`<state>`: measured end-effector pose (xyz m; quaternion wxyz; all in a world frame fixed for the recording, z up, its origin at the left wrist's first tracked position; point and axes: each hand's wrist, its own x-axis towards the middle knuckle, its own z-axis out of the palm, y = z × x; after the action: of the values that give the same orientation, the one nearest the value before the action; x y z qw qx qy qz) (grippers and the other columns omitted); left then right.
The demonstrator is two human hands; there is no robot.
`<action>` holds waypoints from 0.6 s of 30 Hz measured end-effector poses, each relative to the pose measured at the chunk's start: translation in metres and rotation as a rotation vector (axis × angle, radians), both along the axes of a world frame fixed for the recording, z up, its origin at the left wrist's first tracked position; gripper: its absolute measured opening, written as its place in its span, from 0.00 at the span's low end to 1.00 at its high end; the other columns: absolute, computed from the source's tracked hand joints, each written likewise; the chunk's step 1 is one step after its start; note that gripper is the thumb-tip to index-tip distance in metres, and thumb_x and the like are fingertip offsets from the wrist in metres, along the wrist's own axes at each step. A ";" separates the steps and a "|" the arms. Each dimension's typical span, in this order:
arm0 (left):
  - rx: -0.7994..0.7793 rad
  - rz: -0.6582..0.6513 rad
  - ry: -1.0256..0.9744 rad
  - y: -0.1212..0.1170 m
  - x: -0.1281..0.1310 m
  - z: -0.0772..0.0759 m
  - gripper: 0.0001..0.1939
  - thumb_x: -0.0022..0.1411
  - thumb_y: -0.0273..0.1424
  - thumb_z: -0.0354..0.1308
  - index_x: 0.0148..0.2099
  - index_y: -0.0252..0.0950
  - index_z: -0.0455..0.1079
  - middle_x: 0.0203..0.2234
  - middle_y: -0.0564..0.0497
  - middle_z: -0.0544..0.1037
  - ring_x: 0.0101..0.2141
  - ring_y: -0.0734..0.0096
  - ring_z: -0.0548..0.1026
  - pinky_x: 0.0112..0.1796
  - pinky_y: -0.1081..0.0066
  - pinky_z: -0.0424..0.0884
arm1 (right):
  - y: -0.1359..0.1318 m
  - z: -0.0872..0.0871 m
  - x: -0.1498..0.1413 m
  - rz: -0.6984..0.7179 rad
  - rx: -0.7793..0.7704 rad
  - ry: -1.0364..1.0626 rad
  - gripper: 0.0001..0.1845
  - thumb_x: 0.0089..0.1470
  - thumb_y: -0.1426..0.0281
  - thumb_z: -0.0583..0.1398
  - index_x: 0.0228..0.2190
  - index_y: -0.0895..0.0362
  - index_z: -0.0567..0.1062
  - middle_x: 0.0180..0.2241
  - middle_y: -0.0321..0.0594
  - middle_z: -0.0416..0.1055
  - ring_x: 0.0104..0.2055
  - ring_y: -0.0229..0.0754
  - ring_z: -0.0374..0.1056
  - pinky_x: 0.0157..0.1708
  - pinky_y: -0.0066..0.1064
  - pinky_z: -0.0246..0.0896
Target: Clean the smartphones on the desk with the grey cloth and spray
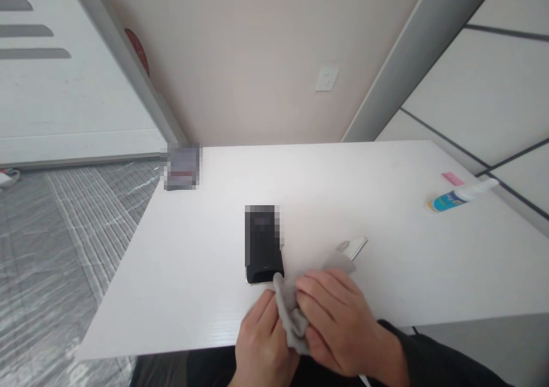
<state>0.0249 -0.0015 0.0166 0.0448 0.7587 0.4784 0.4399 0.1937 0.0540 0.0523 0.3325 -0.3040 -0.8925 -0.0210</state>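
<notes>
Grip: both hands are closed on one bunched grey cloth (294,324). The left hand (263,341) is curled along one side of it; the right hand (337,318) lies over the opposite side, fingers bent into the folds. From here I cannot tell whether the folds enclose anything.

Position: the cloth is held at the near edge of the white table (180,272), in front of the person. Its main fold runs lengthwise away from the body, the rounded tip pointing toward the far wall and slightly left. A second part emerges beyond the right hand, pointing away and to the right.

Adjacent items: a black phone (265,255) lies flat just beyond the left hand, long axis running away from the person. The cloth tip meets its near right corner in view; contact cannot be confirmed. Beyond the right hand, a white flat piece (358,246) shows past the cloth, slanting away to the right.

Container: one bottle (448,201) at the right side of the table, with white top, blue label and orange-yellow base. The top points right; its contents cannot be identified.

Outer items: a pink slip (453,178) is near the bottle. A dark blurred item (183,168) occupies the far left corner. A socket (327,79) is mounted on the wall (253,61).
</notes>
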 end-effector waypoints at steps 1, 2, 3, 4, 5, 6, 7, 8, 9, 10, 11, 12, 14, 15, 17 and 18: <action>0.019 0.005 -0.002 0.000 0.000 0.000 0.15 0.65 0.16 0.52 0.30 0.40 0.66 0.22 0.51 0.73 0.24 0.66 0.69 0.23 0.69 0.66 | -0.002 -0.001 -0.004 0.039 0.009 -0.001 0.27 0.75 0.67 0.39 0.35 0.56 0.74 0.36 0.45 0.79 0.41 0.47 0.69 0.45 0.40 0.59; 0.025 0.005 -0.002 0.001 0.000 -0.001 0.16 0.65 0.15 0.52 0.29 0.40 0.65 0.21 0.51 0.72 0.24 0.66 0.68 0.22 0.69 0.64 | 0.000 -0.001 -0.003 0.055 0.026 -0.016 0.30 0.76 0.64 0.39 0.34 0.56 0.75 0.35 0.44 0.79 0.40 0.47 0.69 0.44 0.39 0.59; 0.014 0.000 0.002 0.001 -0.001 0.000 0.15 0.65 0.15 0.52 0.31 0.39 0.67 0.22 0.50 0.73 0.25 0.66 0.69 0.23 0.69 0.66 | 0.006 -0.001 0.003 0.040 0.046 -0.040 0.31 0.76 0.61 0.38 0.32 0.55 0.74 0.33 0.44 0.79 0.39 0.47 0.68 0.42 0.39 0.59; -0.008 -0.011 0.010 0.001 -0.002 0.000 0.13 0.65 0.15 0.53 0.35 0.38 0.70 0.24 0.50 0.75 0.26 0.66 0.71 0.25 0.69 0.68 | 0.015 -0.001 0.012 0.012 0.061 -0.063 0.32 0.76 0.58 0.38 0.30 0.54 0.73 0.31 0.43 0.77 0.37 0.47 0.67 0.40 0.40 0.58; -0.033 -0.023 0.019 0.001 -0.002 0.000 0.11 0.66 0.16 0.54 0.41 0.36 0.73 0.27 0.49 0.78 0.28 0.66 0.73 0.28 0.69 0.71 | 0.024 0.000 0.021 -0.031 0.067 -0.077 0.32 0.76 0.58 0.38 0.29 0.53 0.71 0.29 0.43 0.76 0.35 0.48 0.66 0.38 0.40 0.57; -0.054 -0.031 0.026 0.001 -0.002 0.000 0.11 0.67 0.17 0.56 0.47 0.34 0.74 0.30 0.49 0.80 0.29 0.66 0.74 0.31 0.69 0.74 | 0.032 0.001 0.031 -0.083 0.067 -0.084 0.30 0.76 0.58 0.39 0.29 0.53 0.71 0.28 0.44 0.75 0.34 0.48 0.65 0.37 0.40 0.56; -0.070 -0.037 0.033 0.000 -0.002 0.000 0.13 0.68 0.18 0.57 0.52 0.33 0.73 0.33 0.48 0.82 0.31 0.66 0.75 0.34 0.69 0.75 | 0.037 0.002 0.037 -0.137 0.067 -0.086 0.27 0.75 0.61 0.41 0.30 0.54 0.71 0.28 0.44 0.74 0.35 0.49 0.65 0.37 0.41 0.55; -0.078 -0.039 0.039 0.000 -0.002 -0.001 0.14 0.68 0.19 0.58 0.55 0.33 0.72 0.34 0.48 0.82 0.32 0.66 0.76 0.36 0.69 0.76 | 0.038 0.002 0.039 -0.178 0.064 -0.082 0.24 0.75 0.64 0.43 0.32 0.54 0.72 0.29 0.45 0.75 0.37 0.50 0.65 0.38 0.41 0.55; -0.072 -0.036 0.043 -0.001 -0.001 -0.002 0.13 0.68 0.19 0.58 0.54 0.33 0.73 0.34 0.48 0.82 0.32 0.66 0.76 0.36 0.69 0.76 | 0.034 0.003 0.037 -0.189 0.052 -0.066 0.22 0.74 0.67 0.43 0.33 0.55 0.72 0.30 0.45 0.76 0.39 0.51 0.66 0.40 0.42 0.54; -0.051 -0.028 0.042 -0.002 -0.001 -0.003 0.11 0.68 0.18 0.57 0.50 0.34 0.73 0.31 0.48 0.81 0.31 0.66 0.75 0.34 0.69 0.75 | 0.027 0.003 0.031 -0.166 0.032 -0.047 0.21 0.74 0.69 0.43 0.34 0.55 0.72 0.32 0.45 0.77 0.40 0.50 0.67 0.42 0.42 0.55; -0.021 -0.022 0.038 -0.002 -0.001 -0.005 0.10 0.68 0.18 0.56 0.45 0.35 0.73 0.29 0.49 0.79 0.29 0.67 0.74 0.32 0.69 0.74 | 0.018 0.002 0.023 -0.124 0.010 -0.024 0.22 0.74 0.69 0.43 0.35 0.56 0.72 0.34 0.44 0.78 0.41 0.49 0.68 0.43 0.42 0.55; 0.011 -0.018 0.031 -0.003 -0.001 -0.005 0.10 0.68 0.17 0.54 0.40 0.36 0.72 0.26 0.49 0.77 0.27 0.67 0.73 0.29 0.70 0.73 | 0.009 0.001 0.014 -0.065 -0.004 -0.007 0.24 0.74 0.69 0.41 0.35 0.56 0.73 0.35 0.43 0.79 0.41 0.47 0.69 0.44 0.41 0.56; 0.053 -0.015 0.019 -0.003 -0.002 -0.006 0.13 0.69 0.18 0.52 0.34 0.39 0.69 0.21 0.51 0.72 0.24 0.68 0.70 0.25 0.71 0.69 | 0.001 0.000 0.004 0.036 0.006 -0.013 0.29 0.76 0.66 0.39 0.34 0.55 0.74 0.35 0.42 0.79 0.40 0.45 0.70 0.44 0.39 0.57; 0.046 -0.018 0.020 -0.003 -0.003 -0.005 0.14 0.68 0.18 0.52 0.33 0.39 0.68 0.20 0.52 0.72 0.24 0.68 0.70 0.25 0.71 0.69 | 0.003 0.000 0.005 0.046 0.025 -0.036 0.31 0.77 0.63 0.38 0.33 0.54 0.74 0.35 0.42 0.79 0.39 0.45 0.70 0.43 0.39 0.57; -0.006 -0.034 0.033 -0.002 -0.003 -0.002 0.11 0.68 0.17 0.55 0.37 0.37 0.72 0.23 0.51 0.76 0.25 0.68 0.73 0.27 0.71 0.72 | 0.019 0.001 0.018 -0.007 0.045 -0.077 0.33 0.76 0.58 0.37 0.30 0.53 0.72 0.31 0.42 0.77 0.35 0.46 0.68 0.39 0.39 0.57; -0.032 -0.041 0.039 -0.002 -0.003 0.000 0.10 0.67 0.17 0.57 0.42 0.36 0.74 0.26 0.49 0.79 0.28 0.67 0.75 0.29 0.70 0.74 | 0.028 0.001 0.027 -0.052 0.040 -0.083 0.32 0.76 0.58 0.38 0.29 0.53 0.71 0.29 0.42 0.75 0.34 0.47 0.67 0.37 0.40 0.56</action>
<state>0.0214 -0.0030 0.0168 0.0566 0.7760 0.4704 0.4163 0.2207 0.0825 0.0535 0.3003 -0.3194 -0.8967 -0.0600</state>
